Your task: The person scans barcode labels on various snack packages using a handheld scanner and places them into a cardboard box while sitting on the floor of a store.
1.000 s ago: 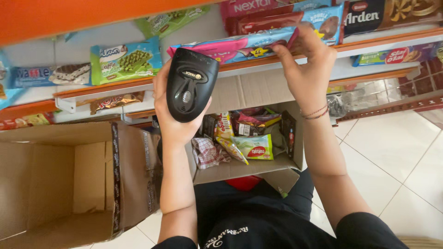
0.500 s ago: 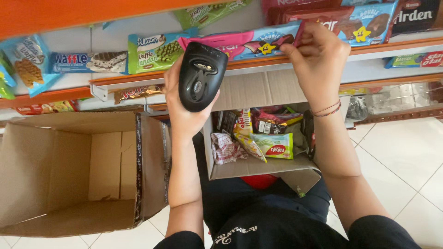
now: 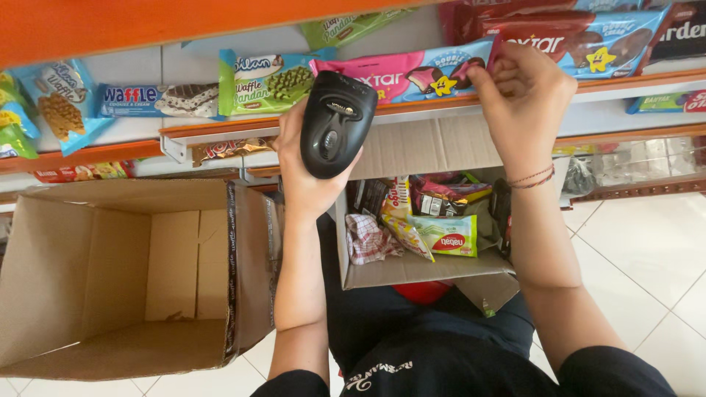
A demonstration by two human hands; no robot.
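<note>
The left hand (image 3: 309, 173) is wrapped around a hard black scanner (image 3: 334, 125), while the right hand (image 3: 526, 99) fingers pinch the soft, crinkly, light pink snack pack (image 3: 401, 73) by its end on the shelf (image 3: 412, 110).

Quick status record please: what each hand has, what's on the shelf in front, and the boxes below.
left hand: holds a black handheld scanner, pointed at the shelf
right hand: fingers on a pink and blue snack pack on the shelf edge
shelf: green wafer pack left of the pink one
left cardboard box: open
box at lap: mixed snack packets
</note>
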